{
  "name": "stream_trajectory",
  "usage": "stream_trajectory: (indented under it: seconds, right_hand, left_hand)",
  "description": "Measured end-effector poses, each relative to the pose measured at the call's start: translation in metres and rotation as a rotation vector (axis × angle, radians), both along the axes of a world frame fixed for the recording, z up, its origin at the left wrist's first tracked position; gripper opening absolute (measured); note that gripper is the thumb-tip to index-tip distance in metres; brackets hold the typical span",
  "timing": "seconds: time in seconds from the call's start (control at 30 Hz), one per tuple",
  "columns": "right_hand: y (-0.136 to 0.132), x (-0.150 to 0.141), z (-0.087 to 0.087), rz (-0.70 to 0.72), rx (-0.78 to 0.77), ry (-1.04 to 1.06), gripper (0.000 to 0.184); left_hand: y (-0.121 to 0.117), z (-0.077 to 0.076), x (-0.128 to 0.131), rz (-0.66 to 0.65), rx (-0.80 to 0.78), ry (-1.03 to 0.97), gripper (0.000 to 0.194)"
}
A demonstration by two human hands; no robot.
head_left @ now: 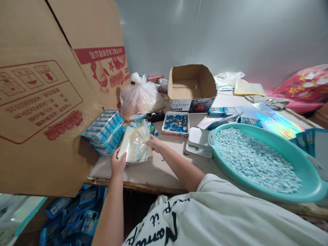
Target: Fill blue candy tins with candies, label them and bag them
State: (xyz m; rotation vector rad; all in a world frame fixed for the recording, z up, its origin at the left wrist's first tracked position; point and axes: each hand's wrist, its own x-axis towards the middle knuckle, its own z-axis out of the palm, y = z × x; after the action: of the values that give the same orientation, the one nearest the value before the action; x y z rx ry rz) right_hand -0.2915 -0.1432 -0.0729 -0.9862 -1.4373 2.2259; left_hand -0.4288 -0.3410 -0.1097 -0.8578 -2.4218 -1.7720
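Observation:
A flat, glossy clear plastic bag (pixel 137 145) is held between my two hands just above the near left part of the table; whether it is one bag or several layers I cannot tell. My left hand (pixel 118 162) is closed on its lower left edge, thumb on top. At the right edge, my right hand (pixel 153 143) pinches it, and the fingertips are partly hidden. Just left of the bag stands a stack of small blue boxes (pixel 106 131). Behind it sits a shallow tray (pixel 175 132) of blue and white round pieces.
A large carton (pixel 38 102) walls off the left, with blue boxes (pixel 77 212) below the table edge. A white scale (pixel 198 143) adjoins a turquoise basin (pixel 256 184) of pale blue pieces. Behind are a tied bag (pixel 140 97) and an open cardboard box (pixel 192 85).

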Motion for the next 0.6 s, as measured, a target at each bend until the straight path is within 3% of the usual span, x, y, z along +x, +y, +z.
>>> stream_trajectory:
  seconds: [0.2,0.33,0.47,0.53,0.6]
  right_hand:
    - [-0.009,0.027,0.006,-0.124,-0.041,0.138,0.06]
    - [-0.018,0.054,0.011,-0.297,-0.067,0.269,0.05]
    - [-0.028,0.072,0.011,-0.528,-0.109,0.39,0.049]
    - [-0.027,0.073,0.009,-0.684,-0.111,0.449,0.049]
    - [-0.02,0.07,0.004,-0.839,-0.111,0.484,0.048]
  left_hand:
    - [0.003,0.006,0.019,0.027,0.065,0.003,0.053]
    - [0.024,0.024,0.031,-0.003,0.154,-0.066,0.06]
    - [0.074,0.053,0.046,-0.21,0.376,-0.483,0.062]
    - [0.102,0.064,0.063,-0.357,0.38,-0.683,0.056]
    - [0.129,0.068,0.084,-0.494,0.289,-0.838,0.052]
